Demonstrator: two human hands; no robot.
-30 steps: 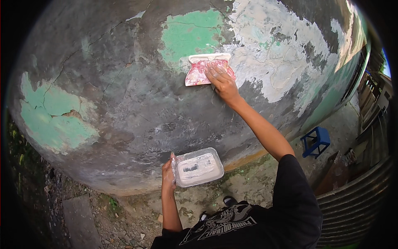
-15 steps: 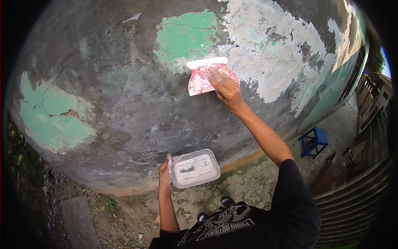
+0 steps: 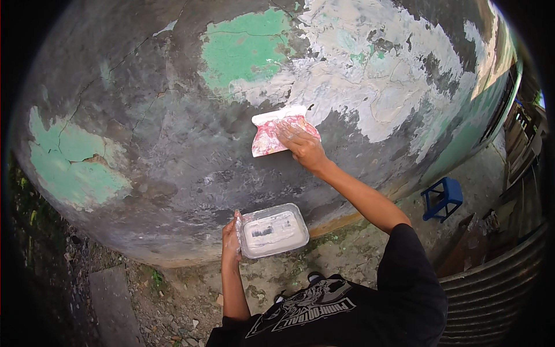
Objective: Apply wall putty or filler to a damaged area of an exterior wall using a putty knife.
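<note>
My right hand (image 3: 303, 146) grips a wide red-and-white putty spreader (image 3: 270, 134), smeared all over with white filler. A thick white bead lies along its upper edge, close to the dark grey wall (image 3: 191, 150); whether that edge touches the wall I cannot tell. Just above it runs a wet white filler patch (image 3: 347, 87), beside a patch of green paint (image 3: 245, 49). Lower down, my left hand (image 3: 231, 237) is closed on the left side of a clear plastic tub (image 3: 274, 231) holding white filler, with a dark bare streak in its bottom.
A second green patch (image 3: 75, 162) with a cracked hole is on the wall at left. A blue plastic stool (image 3: 443, 199) stands on the concrete ground at right, near corrugated sheeting (image 3: 491, 289). Rubble (image 3: 179, 306) and a flat slab (image 3: 115, 306) lie at lower left.
My right hand has moved the spreader down and slightly left. Fresh white filler now covers the wall just right of and below the upper green patch. The tub has hardly moved.
</note>
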